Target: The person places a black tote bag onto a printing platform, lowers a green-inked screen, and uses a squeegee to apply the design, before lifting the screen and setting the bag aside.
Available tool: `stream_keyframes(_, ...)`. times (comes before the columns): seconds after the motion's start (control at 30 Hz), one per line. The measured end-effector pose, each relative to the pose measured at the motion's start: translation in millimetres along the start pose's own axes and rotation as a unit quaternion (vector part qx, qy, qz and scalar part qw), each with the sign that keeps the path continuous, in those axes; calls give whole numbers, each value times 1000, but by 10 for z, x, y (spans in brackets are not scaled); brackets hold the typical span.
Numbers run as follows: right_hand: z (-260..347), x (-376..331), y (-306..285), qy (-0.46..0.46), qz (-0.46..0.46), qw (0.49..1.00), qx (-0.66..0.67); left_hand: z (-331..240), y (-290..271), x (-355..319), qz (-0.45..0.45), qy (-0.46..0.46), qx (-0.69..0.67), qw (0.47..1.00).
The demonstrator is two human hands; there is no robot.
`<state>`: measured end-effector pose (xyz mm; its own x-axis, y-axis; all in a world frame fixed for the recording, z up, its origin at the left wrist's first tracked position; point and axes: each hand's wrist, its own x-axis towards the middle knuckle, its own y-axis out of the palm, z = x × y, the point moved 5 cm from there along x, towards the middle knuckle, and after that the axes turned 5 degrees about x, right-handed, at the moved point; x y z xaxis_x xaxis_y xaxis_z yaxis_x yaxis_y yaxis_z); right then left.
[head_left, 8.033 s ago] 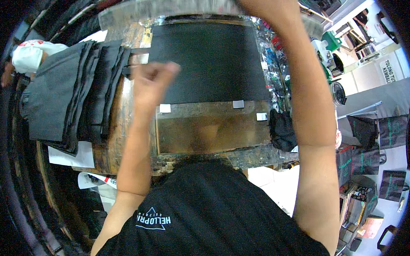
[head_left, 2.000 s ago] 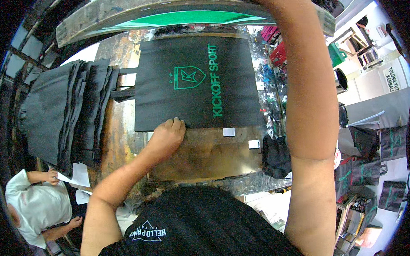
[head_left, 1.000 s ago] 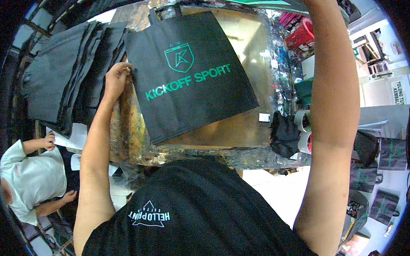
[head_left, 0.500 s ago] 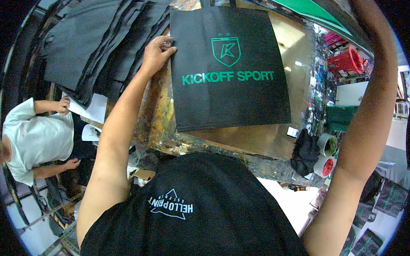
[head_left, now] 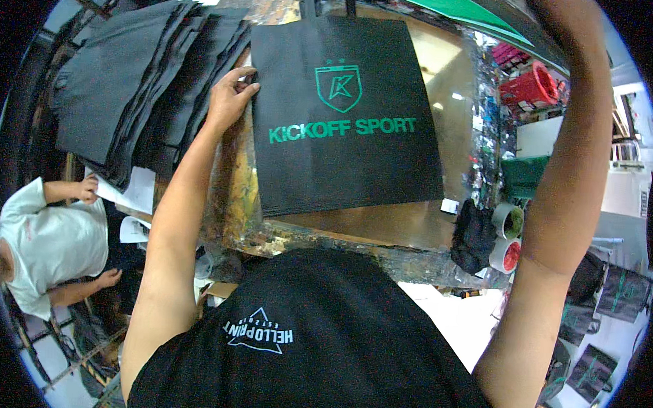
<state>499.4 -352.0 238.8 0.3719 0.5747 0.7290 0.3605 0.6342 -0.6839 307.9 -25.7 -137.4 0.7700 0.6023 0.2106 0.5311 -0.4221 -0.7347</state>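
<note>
A black tote bag (head_left: 346, 169) with a green printed crest and lettering lies flat on a brown board, its handles pointing away from me. Several layered edges show along its near side. My left hand (head_left: 231, 98) is closed at the bag's upper left edge, thumb and fingers pinching there. My right arm reaches up along the right side. At the top rim my right hand (head_left: 559, 18) is dark and partly cut off, close to a green printing screen (head_left: 463, 9) in a dark frame; its fingers are hidden.
A pile of black bags (head_left: 122, 82) lies left of the board (head_left: 383, 224). Tape rolls (head_left: 509, 221) and a black cloth bundle (head_left: 473, 238) are at the table's right edge. A person in a white shirt (head_left: 55, 245) is at the left. Printed bags (head_left: 590, 371) lie at lower right.
The whole view has shifted, so the table and bags appear slightly further left and lower. My left hand stays at the bag's edge, and the right arm stays raised.
</note>
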Motion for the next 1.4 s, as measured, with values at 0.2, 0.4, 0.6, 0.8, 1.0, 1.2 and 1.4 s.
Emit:
stream_keyframes(0.2, -19, 17, -48, 12, 25, 1000, 10, -36, 71, 57, 25, 6, 16, 1000)
stream_keyframes(0.4, -372, 230, 94, 39, 48, 998, -7, -20, 108, 114, 17, 48, 47, 998)
stream_keyframes(0.6, -74, 28, -8, 41, 58, 996, 46, -42, 81, 90, 11, 65, 54, 996)
stream_keyframes(0.8, -73, 140, 6, 130, 129, 980, 72, -233, 92, 161, 56, 92, 97, 989)
stream_keyframes(1.0, -77, 23, 13, 32, 52, 997, 45, -324, 193, 367, 94, 129, 159, 974)
stream_keyframes(1.2, -116, 56, -6, -3, 42, 999, 26, -284, 231, 316, 1, 108, 147, 983)
stream_keyframes(1.4, -178, 218, 43, 83, 102, 991, 36, -285, 237, 296, 26, 70, 114, 991)
